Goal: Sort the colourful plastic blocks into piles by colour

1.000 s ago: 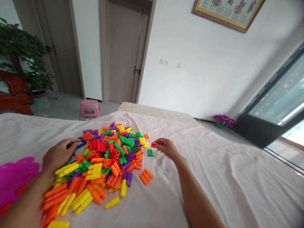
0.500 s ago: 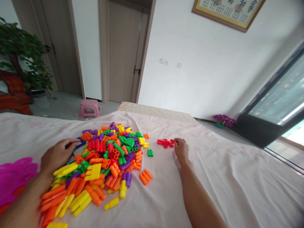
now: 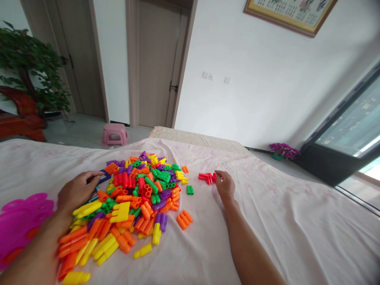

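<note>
A large heap of plastic bullet-shaped building blocks [image 3: 142, 192] in orange, yellow, green, purple and red lies on the cloth. At its left edge, my left hand [image 3: 78, 190] is closed with curled fingers, its fingertips at a blue-edged flat object [image 3: 104, 175]. Most of that object is hidden by the hand and blocks. To the right of the heap, my right hand [image 3: 225, 185] pinches a red block [image 3: 214, 178] at the end of a small red group [image 3: 204, 177]. Green blocks [image 3: 190, 190] and orange blocks [image 3: 184, 219] lie singly between heap and right hand.
A pale flowered cloth [image 3: 282, 229] covers the surface. At the left, a magenta flower-shaped tray [image 3: 26, 217] is partly behind my left forearm. Beyond the cloth stand a pink stool [image 3: 115, 134], a carved wooden chair [image 3: 23, 114], a leafy plant [image 3: 32, 63] and purple flowers [image 3: 283, 151].
The whole view has shifted slightly, moving the scene rightward. My right hand has edged left against the red blocks. My left hand stays at the blue-edged object.
</note>
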The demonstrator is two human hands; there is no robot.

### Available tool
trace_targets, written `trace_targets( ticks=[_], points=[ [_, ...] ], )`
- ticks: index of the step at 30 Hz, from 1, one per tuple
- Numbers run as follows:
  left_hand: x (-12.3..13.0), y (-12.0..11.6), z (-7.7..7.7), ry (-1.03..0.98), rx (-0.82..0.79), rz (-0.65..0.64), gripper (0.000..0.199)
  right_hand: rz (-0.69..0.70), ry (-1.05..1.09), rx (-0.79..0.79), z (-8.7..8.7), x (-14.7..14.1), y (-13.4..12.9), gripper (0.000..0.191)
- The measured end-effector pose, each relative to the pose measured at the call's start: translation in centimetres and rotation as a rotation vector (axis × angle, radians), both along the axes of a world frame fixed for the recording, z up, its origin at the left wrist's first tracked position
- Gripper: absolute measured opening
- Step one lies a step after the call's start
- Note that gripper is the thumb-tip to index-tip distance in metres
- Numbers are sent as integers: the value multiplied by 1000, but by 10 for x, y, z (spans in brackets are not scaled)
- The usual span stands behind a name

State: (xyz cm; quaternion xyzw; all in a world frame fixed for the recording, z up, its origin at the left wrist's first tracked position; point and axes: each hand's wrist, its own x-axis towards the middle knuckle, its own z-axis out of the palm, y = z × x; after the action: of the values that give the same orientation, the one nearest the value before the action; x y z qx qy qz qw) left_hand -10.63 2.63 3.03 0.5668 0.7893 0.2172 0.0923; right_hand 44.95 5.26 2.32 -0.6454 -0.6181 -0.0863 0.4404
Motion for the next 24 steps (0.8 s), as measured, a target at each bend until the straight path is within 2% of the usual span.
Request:
trace_targets(
  ticks=[3,6,9,11,14,18,21,24],
  points=[
    [1,-1,1,4,7,1,54,204,-47,33,7,-30,-5,22],
    [1,-2,1,17,31,-2,53,488,-107,-36,14,-68,-13,21],
    [0,-1,-1,22,44,-7,52,707,-166,-117,19,-102,-22,33],
    [-1,0,-2,16,40,-10,52,798,-225,-153,20,-117,-26,41],
    [-3,1,-3,1,43,-16,51,824,-310,-197,19,-127,-28,45],
    [-3,2,-4,-5,32,-12,51,732,-354,-236,16,-126,-27,28],
    [-3,1,-3,-5,24,-9,52,691,-303,-231,14,-122,-26,17],
    [-2,1,-3,9,32,-13,52,692,-176,-236,13,-117,-26,14]
  ],
)
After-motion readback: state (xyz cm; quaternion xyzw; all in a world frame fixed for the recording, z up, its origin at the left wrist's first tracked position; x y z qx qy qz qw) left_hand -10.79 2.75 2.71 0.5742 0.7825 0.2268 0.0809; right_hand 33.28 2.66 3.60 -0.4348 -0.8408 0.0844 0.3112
